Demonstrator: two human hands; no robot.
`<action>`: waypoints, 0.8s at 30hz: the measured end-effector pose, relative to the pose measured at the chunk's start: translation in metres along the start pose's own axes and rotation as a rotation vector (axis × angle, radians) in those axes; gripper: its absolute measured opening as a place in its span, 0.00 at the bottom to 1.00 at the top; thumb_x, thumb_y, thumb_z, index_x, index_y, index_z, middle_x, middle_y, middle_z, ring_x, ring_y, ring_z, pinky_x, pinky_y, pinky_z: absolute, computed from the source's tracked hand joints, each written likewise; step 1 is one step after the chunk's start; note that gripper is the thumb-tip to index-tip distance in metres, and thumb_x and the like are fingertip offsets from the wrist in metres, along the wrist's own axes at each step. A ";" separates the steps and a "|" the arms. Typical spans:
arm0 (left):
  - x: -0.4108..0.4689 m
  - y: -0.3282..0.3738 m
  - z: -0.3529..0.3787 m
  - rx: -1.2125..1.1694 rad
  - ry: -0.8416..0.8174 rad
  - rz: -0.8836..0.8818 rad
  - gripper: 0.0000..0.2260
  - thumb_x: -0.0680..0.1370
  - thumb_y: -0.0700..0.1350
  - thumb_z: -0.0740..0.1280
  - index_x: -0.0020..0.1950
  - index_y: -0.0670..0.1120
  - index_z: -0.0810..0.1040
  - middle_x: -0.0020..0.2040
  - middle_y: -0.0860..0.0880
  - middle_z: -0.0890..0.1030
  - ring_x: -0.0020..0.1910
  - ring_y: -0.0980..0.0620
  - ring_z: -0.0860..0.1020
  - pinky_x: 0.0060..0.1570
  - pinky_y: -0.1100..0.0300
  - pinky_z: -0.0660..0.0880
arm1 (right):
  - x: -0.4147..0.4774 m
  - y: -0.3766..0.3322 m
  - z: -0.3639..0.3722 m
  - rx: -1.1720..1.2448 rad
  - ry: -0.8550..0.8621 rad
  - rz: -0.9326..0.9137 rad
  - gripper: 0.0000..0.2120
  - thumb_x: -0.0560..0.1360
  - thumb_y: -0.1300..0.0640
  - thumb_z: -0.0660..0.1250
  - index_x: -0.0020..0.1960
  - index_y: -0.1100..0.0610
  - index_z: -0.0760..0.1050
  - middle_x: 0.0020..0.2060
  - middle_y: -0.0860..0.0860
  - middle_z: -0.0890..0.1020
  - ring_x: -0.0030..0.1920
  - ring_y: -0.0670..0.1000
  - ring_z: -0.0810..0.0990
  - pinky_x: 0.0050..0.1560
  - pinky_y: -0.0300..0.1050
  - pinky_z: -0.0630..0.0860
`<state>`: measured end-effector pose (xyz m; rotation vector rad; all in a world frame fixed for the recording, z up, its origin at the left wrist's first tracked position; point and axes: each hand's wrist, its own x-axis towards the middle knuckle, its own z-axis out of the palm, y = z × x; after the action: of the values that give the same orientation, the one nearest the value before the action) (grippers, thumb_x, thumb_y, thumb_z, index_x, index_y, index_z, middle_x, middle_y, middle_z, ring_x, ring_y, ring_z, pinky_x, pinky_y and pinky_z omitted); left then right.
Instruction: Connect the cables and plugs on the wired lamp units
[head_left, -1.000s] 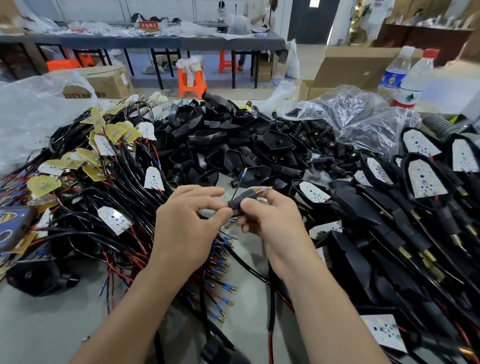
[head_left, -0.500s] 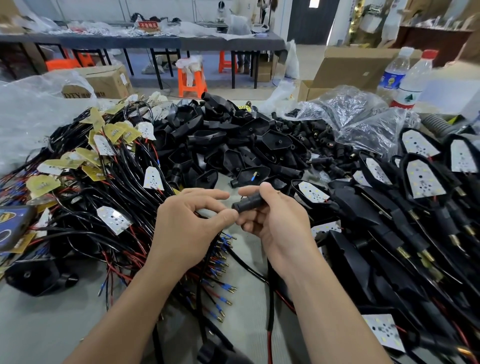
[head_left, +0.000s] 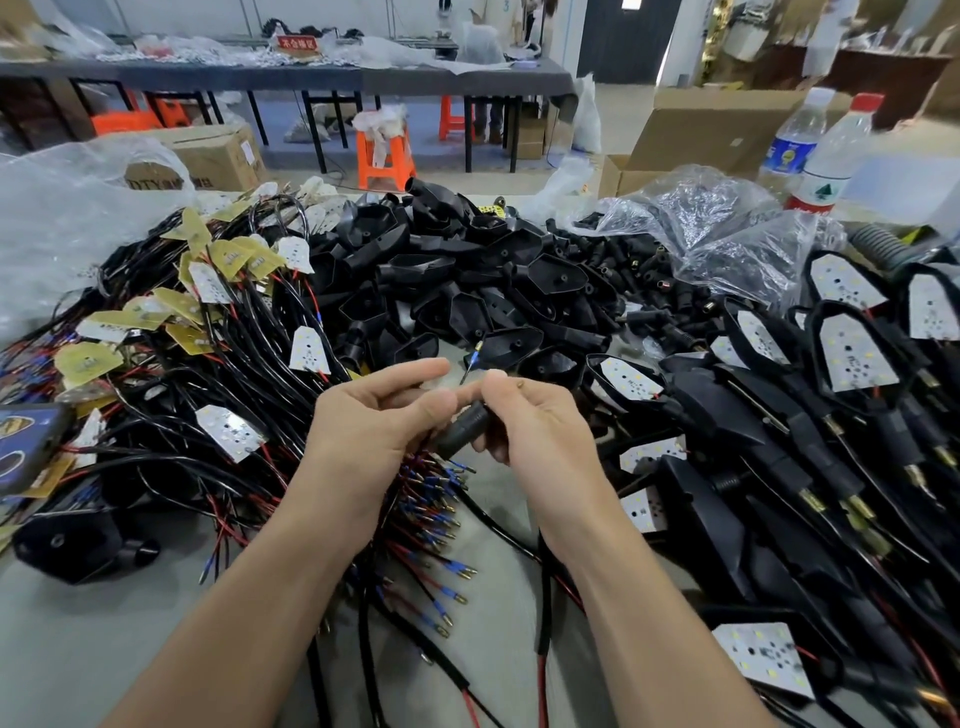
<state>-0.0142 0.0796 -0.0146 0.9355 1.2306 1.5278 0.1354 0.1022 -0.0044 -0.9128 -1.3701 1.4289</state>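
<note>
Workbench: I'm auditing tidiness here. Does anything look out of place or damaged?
Nothing looks damaged. A red-capped bottle stands far right beside the plastic bag of parts, odd among electrical pieces. One black housing lies near left, apart from its pile.

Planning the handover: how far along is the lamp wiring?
Looks done: assembled lamps stacked at right. In hand: right hand grips a black sleeve, wire tip showing above it, left hand at its lower end. Remaining: a large heap of loose wired boards and empty housings.
</note>
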 end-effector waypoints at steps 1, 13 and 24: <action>0.000 -0.001 0.001 0.015 0.016 0.022 0.15 0.65 0.44 0.80 0.50 0.52 0.89 0.48 0.39 0.88 0.47 0.43 0.86 0.54 0.52 0.83 | 0.000 0.002 0.003 0.001 0.034 -0.008 0.22 0.85 0.58 0.56 0.42 0.60 0.86 0.26 0.46 0.79 0.28 0.40 0.74 0.31 0.29 0.69; -0.003 0.005 -0.004 0.791 0.192 0.331 0.15 0.73 0.42 0.76 0.43 0.65 0.88 0.40 0.60 0.85 0.43 0.63 0.82 0.43 0.73 0.75 | 0.013 0.010 -0.009 0.372 0.384 0.127 0.20 0.87 0.54 0.56 0.51 0.64 0.83 0.23 0.55 0.73 0.22 0.50 0.68 0.24 0.41 0.63; -0.008 0.007 -0.001 0.806 0.175 0.418 0.13 0.71 0.46 0.79 0.38 0.67 0.85 0.43 0.60 0.82 0.46 0.66 0.80 0.44 0.78 0.69 | 0.011 0.011 -0.011 0.418 0.340 0.115 0.21 0.87 0.54 0.55 0.49 0.65 0.82 0.26 0.55 0.76 0.23 0.51 0.73 0.24 0.40 0.68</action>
<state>-0.0145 0.0708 -0.0079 1.6854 1.9295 1.4422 0.1413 0.1170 -0.0153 -0.9128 -0.7417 1.4909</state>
